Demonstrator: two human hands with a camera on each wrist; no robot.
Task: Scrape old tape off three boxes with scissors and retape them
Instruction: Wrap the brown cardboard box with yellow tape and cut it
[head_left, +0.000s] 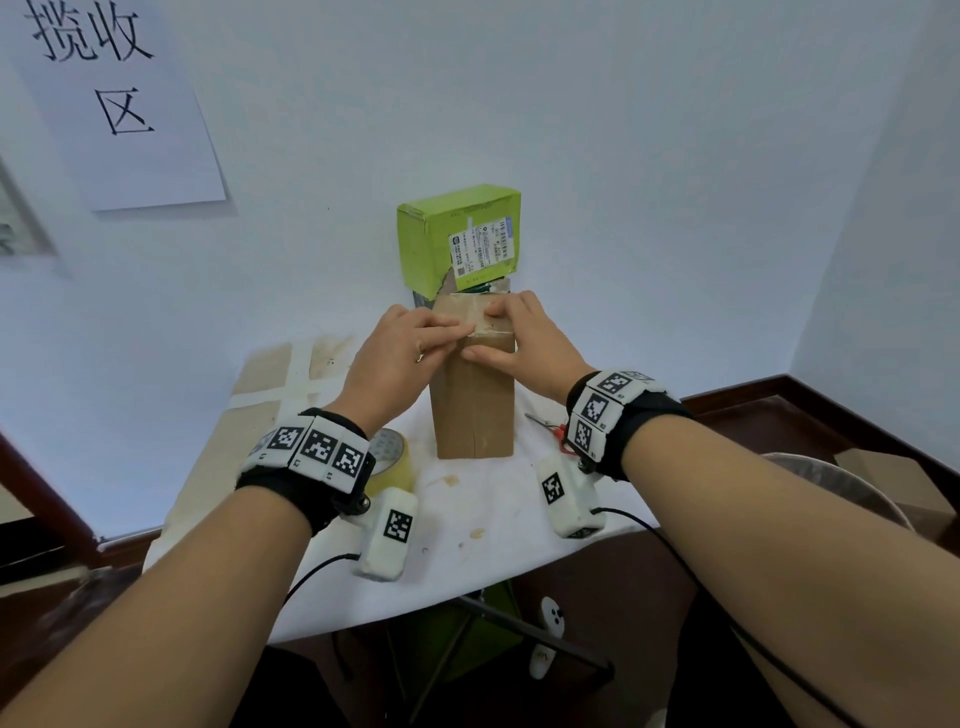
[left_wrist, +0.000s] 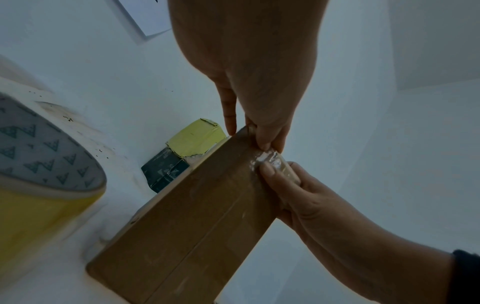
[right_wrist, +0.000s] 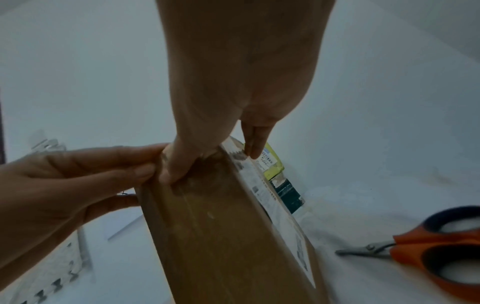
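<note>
A tall brown box (head_left: 472, 405) stands on end on the white table (head_left: 467, 561). My left hand (head_left: 410, 343) lies with straight fingers across the box's top front edge and presses a whitish strip of tape (left_wrist: 267, 159) there. My right hand (head_left: 524, 338) grips the top of the box, thumb on the front face and fingers over the top. Behind it a green box (head_left: 431, 244) with a shipping label sits on a dark box (left_wrist: 163, 170). A yellowish tape roll (head_left: 392, 457) lies left of the brown box. Orange-handled scissors (right_wrist: 428, 246) lie to its right.
A flattened cardboard piece (head_left: 265, 374) with white tape strips lies at the table's left, against the wall. A round bin (head_left: 831, 483) stands off the table's right side. A paper sign (head_left: 119, 104) hangs on the wall. The table's near edge is just under my wrists.
</note>
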